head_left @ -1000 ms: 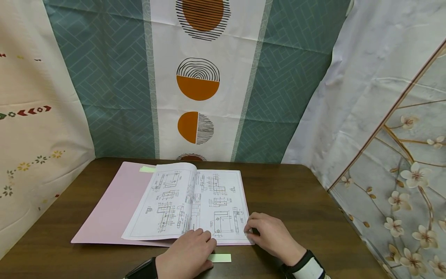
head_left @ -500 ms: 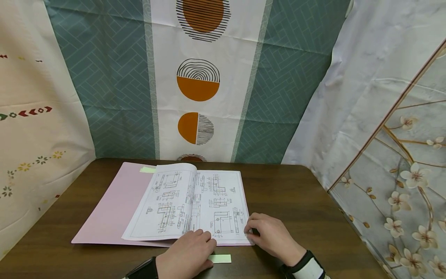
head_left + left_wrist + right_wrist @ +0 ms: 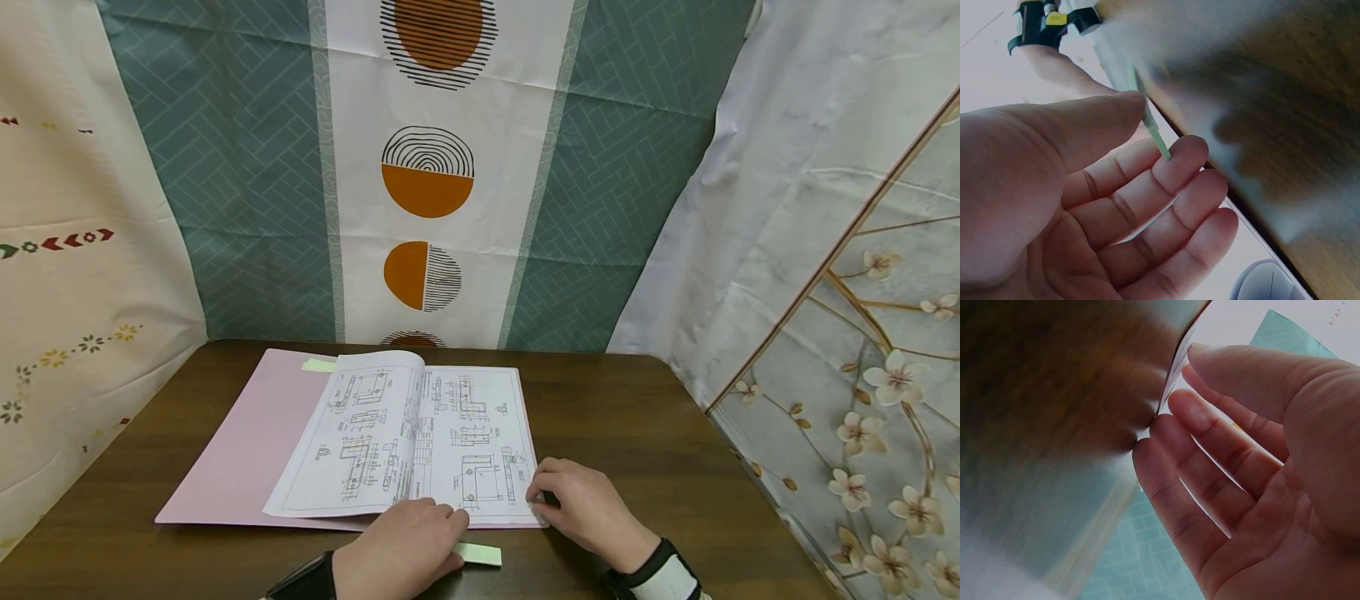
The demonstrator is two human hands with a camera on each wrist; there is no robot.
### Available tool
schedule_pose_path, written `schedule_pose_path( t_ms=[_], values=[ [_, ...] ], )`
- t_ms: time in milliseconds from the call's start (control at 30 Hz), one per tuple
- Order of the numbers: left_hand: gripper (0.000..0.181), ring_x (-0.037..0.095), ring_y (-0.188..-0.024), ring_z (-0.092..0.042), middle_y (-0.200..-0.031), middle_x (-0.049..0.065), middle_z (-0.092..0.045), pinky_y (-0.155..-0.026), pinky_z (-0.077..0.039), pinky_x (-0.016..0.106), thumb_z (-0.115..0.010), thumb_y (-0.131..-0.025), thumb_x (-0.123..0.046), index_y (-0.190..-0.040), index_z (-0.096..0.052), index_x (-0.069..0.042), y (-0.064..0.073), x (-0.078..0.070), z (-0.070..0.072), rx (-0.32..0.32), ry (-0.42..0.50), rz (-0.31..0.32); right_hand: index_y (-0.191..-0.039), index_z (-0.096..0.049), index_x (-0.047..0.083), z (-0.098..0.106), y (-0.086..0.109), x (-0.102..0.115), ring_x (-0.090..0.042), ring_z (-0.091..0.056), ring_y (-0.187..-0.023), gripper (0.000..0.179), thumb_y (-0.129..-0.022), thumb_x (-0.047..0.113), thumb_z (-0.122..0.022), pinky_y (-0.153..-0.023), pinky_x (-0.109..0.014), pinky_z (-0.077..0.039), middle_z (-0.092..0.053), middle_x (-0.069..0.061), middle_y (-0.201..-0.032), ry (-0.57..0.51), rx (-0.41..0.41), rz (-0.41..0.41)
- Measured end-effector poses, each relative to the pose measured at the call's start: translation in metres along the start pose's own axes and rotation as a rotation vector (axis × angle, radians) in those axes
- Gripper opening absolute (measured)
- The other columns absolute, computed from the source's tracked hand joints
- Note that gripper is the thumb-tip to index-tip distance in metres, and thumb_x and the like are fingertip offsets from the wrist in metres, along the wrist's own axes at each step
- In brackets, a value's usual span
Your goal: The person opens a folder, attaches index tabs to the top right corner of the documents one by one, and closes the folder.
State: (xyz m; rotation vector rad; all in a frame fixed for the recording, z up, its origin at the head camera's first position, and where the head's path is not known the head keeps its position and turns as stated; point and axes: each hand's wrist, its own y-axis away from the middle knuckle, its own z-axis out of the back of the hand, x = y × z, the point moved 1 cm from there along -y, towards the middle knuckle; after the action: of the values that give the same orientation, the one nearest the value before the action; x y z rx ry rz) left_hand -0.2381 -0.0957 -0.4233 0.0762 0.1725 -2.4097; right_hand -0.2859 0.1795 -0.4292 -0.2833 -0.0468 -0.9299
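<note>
My left hand (image 3: 405, 543) is at the table's front, pinching a pale green sticky note (image 3: 482, 554) between thumb and forefinger. In the left wrist view the note (image 3: 1157, 137) appears edge-on, as a thin strip between the fingertips. A booklet of technical drawings (image 3: 442, 429) lies spread out, its left page curling up a little at the top. At its lower right corner my right hand (image 3: 581, 504) holds the page edge with curled fingers. The right wrist view shows the thumb right at the edge of the pages (image 3: 1175, 372).
The booklet's pink cover (image 3: 232, 458) extends out to the left beneath the pages. A second green sticky note (image 3: 318, 365) sticks out at the top of the left page. Brown wooden tabletop (image 3: 622, 417) surrounds the booklet, with patterned curtains (image 3: 630, 167) behind and beside it.
The left fingers have shifted slightly to the right, and the green sticky note has moved and tilted with them. My right hand and the booklet stay as they were.
</note>
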Motion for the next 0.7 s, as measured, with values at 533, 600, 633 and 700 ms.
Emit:
schedule_pose_path(
  t_ms=[533, 600, 633, 700],
  values=[
    [0.018, 0.004, -0.075, -0.047, -0.083, -0.012, -0.057, -0.068, -0.046, 0.025, -0.081, -0.103, -0.035, -0.103, -0.076, -0.018, -0.0025, -0.003, 0.0, 0.028, -0.017, -0.017, -0.092, -0.081, 0.023, -0.0007, 0.0003, -0.0006, -0.006, -0.061, -0.085, 0.015, -0.089, 0.015, -0.094, -0.075, -0.033, -0.057, -0.068, 0.014, -0.096, -0.007, 0.0, -0.003],
    [0.02, 0.004, -0.074, -0.047, -0.082, -0.012, -0.056, -0.068, -0.046, 0.024, -0.082, -0.102, -0.037, -0.104, -0.076, -0.018, -0.0029, -0.0022, 0.0002, 0.048, -0.002, -0.016, -0.093, -0.081, 0.023, -0.0009, 0.0004, -0.0006, -0.006, -0.061, -0.085, 0.015, -0.089, 0.015, -0.094, -0.075, -0.033, -0.057, -0.068, 0.014, -0.096, -0.004, 0.0, -0.003],
    [0.021, 0.003, -0.074, -0.047, -0.082, -0.013, -0.056, -0.068, -0.046, 0.024, -0.083, -0.101, -0.038, -0.104, -0.076, -0.018, -0.0031, -0.0018, 0.0, 0.054, 0.003, -0.016, -0.093, -0.081, 0.023, -0.0009, 0.0005, -0.0006, -0.006, -0.061, -0.084, 0.015, -0.089, 0.015, -0.094, -0.075, -0.033, -0.057, -0.067, 0.014, -0.096, -0.003, 0.0, -0.003],
    [0.021, 0.003, -0.074, -0.046, -0.082, -0.013, -0.056, -0.068, -0.046, 0.024, -0.083, -0.101, -0.038, -0.104, -0.076, -0.019, -0.0033, -0.0017, 0.0, 0.057, 0.005, -0.015, -0.092, -0.081, 0.023, -0.0009, 0.0005, -0.0006, -0.006, -0.061, -0.084, 0.015, -0.089, 0.016, -0.094, -0.075, -0.033, -0.057, -0.067, 0.014, -0.096, -0.003, 0.0, -0.003]
  ],
)
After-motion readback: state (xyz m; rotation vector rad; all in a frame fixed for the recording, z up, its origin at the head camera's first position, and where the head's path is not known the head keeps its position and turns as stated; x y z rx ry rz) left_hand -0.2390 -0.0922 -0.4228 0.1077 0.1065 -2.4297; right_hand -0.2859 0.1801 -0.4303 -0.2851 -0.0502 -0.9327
